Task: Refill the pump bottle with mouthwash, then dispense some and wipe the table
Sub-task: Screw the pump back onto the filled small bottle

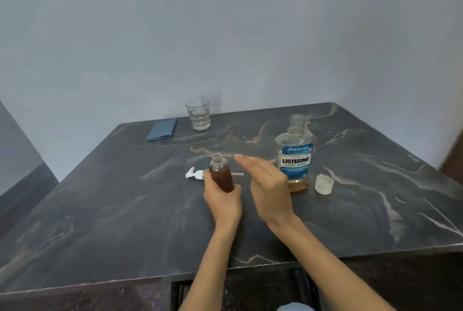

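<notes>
At frame centre we see the left hand (pixel 221 200) clasping the uncapped pump bottle (pixel 221 172), the right hand (pixel 265 182) flat, spread and empty beside it.

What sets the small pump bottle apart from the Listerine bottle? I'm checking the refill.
The small bottle is slim, unlabelled, nearly full and gripped tilted by the left hand; the Listerine bottle is bigger, blue-labelled, nearly empty and stands free on the table. Both are uncapped and hold amber liquid.

Before you, a dark marbled surface (pixel 125 210) carries a folded blue cloth (pixel 162 129), a glass (pixel 198 114), an uncapped mouthwash bottle (pixel 295 157), its cap (pixel 324 184) and a white pump (pixel 195 174).
</notes>
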Available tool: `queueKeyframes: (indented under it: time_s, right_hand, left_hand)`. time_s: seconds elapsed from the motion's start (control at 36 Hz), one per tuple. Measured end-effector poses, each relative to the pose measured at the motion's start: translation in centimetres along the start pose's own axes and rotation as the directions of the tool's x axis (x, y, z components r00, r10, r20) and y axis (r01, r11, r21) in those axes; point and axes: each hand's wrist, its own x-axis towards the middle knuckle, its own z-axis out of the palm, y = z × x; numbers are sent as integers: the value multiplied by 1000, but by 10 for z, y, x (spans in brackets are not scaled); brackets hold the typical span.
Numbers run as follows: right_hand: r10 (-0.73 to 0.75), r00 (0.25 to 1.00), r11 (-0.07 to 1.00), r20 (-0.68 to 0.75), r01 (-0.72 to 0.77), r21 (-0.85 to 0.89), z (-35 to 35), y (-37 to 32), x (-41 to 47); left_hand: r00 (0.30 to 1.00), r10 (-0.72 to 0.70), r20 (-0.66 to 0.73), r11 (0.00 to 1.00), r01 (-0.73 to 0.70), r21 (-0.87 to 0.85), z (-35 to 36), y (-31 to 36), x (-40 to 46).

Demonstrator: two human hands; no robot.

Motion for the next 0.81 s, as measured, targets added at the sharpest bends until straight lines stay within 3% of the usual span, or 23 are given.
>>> queueKeyframes:
  time_s: [0.19, 0.28, 0.36, 0.53, 0.81]
  right_hand:
    - [263, 963, 952, 68, -270, 144, 34, 3, 38]
    - [411, 900, 851, 144, -436, 294, 51, 17, 51]
    - [513, 806, 733, 295, -590, 338, 66, 38, 58]
    - [454, 604, 634, 655, -736, 239, 89, 64, 66]
    - [255, 361, 777, 897, -629, 32, 115, 62, 66]
  left_hand:
    - [1000, 4, 22, 999, -3, -45, 1, -1, 0]
    - [1000, 8, 29, 999, -6, -41, 0, -1, 0]
    - [999, 15, 31, 1000, -14, -19, 1, 1, -1]
    - [998, 7, 58, 1000, -7, 7, 0, 1, -1]
    - [998, 29, 53, 999, -31, 27, 0, 2, -1]
